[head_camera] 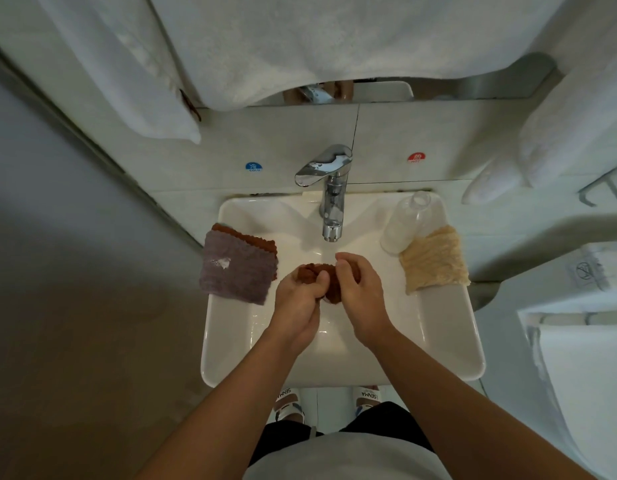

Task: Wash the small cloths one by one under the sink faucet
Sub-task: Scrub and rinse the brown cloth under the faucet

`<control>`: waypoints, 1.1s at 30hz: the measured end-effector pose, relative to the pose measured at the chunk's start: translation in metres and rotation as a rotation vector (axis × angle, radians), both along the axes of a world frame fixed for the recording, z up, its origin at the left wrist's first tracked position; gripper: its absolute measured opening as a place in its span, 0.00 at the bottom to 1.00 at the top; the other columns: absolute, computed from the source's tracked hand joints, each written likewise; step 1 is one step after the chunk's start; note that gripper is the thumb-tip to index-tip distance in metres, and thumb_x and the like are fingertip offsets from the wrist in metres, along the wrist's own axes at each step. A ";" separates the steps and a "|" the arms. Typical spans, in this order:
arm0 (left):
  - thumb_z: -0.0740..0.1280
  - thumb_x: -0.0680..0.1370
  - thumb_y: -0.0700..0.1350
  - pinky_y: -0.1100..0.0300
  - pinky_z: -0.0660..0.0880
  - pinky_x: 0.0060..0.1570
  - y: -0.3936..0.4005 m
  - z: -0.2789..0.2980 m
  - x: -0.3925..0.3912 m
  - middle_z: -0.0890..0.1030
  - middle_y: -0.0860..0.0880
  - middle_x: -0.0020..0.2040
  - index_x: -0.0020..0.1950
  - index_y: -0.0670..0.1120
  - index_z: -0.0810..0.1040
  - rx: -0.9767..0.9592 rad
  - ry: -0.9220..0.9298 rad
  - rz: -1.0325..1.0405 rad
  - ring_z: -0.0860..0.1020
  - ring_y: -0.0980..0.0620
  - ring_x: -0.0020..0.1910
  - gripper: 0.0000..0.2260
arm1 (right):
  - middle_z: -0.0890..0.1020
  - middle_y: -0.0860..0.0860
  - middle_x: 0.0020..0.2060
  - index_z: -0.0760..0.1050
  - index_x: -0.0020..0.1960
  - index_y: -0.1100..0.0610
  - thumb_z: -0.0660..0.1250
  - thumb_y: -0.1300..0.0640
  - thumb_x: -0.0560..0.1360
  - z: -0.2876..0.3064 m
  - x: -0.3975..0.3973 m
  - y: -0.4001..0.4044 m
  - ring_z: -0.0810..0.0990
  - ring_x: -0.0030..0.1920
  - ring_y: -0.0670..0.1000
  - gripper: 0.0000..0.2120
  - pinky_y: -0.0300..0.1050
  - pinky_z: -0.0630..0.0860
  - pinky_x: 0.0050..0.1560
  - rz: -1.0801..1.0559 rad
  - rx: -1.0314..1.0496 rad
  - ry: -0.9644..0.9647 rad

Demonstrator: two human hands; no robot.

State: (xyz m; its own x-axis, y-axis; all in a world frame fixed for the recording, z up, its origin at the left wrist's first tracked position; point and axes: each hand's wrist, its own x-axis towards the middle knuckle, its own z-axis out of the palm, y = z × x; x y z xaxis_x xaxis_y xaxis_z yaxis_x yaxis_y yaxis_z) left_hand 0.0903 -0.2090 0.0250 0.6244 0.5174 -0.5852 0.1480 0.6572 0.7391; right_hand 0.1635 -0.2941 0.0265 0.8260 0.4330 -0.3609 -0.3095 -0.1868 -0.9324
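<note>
A bunched brown cloth (pixel 312 271) sits between both hands over the white sink basin (pixel 438 341), just below the chrome faucet (pixel 331 202). My left hand (pixel 296 303) grips its left side and my right hand (pixel 362 292) grips its right side. On the sink's left rim lies a purple cloth (pixel 236 271) on top of another brown cloth (pixel 246 235). A cream cloth (pixel 433 259) lies on the right rim. I cannot tell whether water runs from the spout.
A clear plastic bottle (pixel 412 221) stands on the sink's right rim behind the cream cloth. White towels (pixel 300 46) hang above the mirror. More folded towels (pixel 570 133) sit on a rack at right. A toilet (pixel 577 375) is at lower right.
</note>
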 end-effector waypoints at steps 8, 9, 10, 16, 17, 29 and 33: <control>0.57 0.87 0.44 0.63 0.77 0.51 -0.010 -0.010 -0.010 0.81 0.45 0.58 0.63 0.46 0.72 0.377 0.062 -0.202 0.81 0.54 0.55 0.08 | 0.82 0.49 0.37 0.75 0.48 0.54 0.65 0.47 0.82 -0.011 0.006 -0.003 0.81 0.39 0.49 0.11 0.46 0.80 0.42 0.347 -0.302 -0.345; 0.55 0.87 0.46 0.63 0.76 0.50 -0.011 -0.011 -0.010 0.80 0.47 0.58 0.62 0.49 0.71 0.456 0.082 -0.258 0.80 0.55 0.54 0.07 | 0.81 0.51 0.36 0.74 0.47 0.55 0.65 0.48 0.82 -0.012 0.005 -0.003 0.80 0.38 0.50 0.11 0.48 0.79 0.41 0.342 -0.284 -0.367; 0.54 0.87 0.49 0.62 0.75 0.49 -0.011 -0.011 -0.009 0.79 0.48 0.57 0.61 0.51 0.69 0.512 0.101 -0.298 0.79 0.55 0.52 0.07 | 0.80 0.52 0.35 0.73 0.46 0.55 0.65 0.50 0.82 -0.012 0.004 -0.004 0.79 0.36 0.51 0.10 0.50 0.79 0.40 0.326 -0.249 -0.362; 0.53 0.86 0.59 0.60 0.74 0.36 -0.010 -0.001 -0.001 0.79 0.51 0.43 0.55 0.52 0.72 0.563 0.103 -0.164 0.77 0.56 0.38 0.14 | 0.73 0.53 0.31 0.69 0.42 0.59 0.63 0.57 0.83 0.000 -0.002 0.003 0.71 0.31 0.51 0.12 0.47 0.70 0.31 0.192 0.053 -0.090; 0.54 0.86 0.58 0.60 0.74 0.36 -0.009 0.000 0.001 0.79 0.51 0.43 0.55 0.51 0.72 0.577 0.107 -0.156 0.78 0.56 0.38 0.13 | 0.72 0.52 0.30 0.69 0.40 0.59 0.62 0.56 0.83 0.004 -0.003 0.007 0.70 0.32 0.50 0.14 0.46 0.69 0.32 0.169 0.062 -0.076; 0.57 0.87 0.52 0.51 0.79 0.40 -0.010 -0.016 0.013 0.81 0.48 0.33 0.37 0.46 0.78 0.575 0.101 -0.003 0.82 0.49 0.37 0.22 | 0.79 0.53 0.33 0.73 0.40 0.57 0.54 0.49 0.84 -0.011 -0.004 0.022 0.78 0.36 0.53 0.19 0.48 0.75 0.39 0.193 -0.186 -0.306; 0.57 0.86 0.51 0.44 0.82 0.41 -0.010 -0.026 0.015 0.82 0.44 0.34 0.40 0.40 0.80 0.678 0.167 -0.011 0.83 0.45 0.37 0.23 | 0.77 0.50 0.30 0.71 0.37 0.56 0.55 0.52 0.85 -0.023 0.005 0.021 0.75 0.30 0.45 0.20 0.38 0.72 0.33 0.236 -0.232 -0.278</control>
State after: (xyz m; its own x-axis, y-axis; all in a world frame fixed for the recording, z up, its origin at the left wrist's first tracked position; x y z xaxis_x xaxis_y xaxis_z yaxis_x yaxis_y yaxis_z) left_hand 0.1052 -0.2189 -0.0006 0.5616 0.7964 -0.2242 0.2996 0.0569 0.9524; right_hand 0.1689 -0.2736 0.0033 0.7935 0.5556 -0.2486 0.0245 -0.4372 -0.8990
